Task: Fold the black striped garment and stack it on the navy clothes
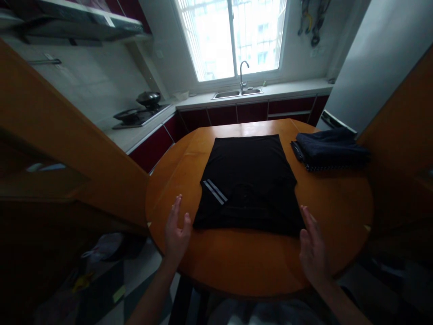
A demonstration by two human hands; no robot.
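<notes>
I have the left hand (176, 234) and the right hand (314, 253) open, thumbs apart from fingers, near the closest corners of a black shirt (248, 167) spread on the wooden table (237, 266).

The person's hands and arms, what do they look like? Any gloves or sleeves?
The ungloved left hand and ungloved right hand are bare. The sleeveless left forearm and sleeveless right forearm narrow toward the wrists. I see no rings, watch or bracelets, though it's dim.
</notes>
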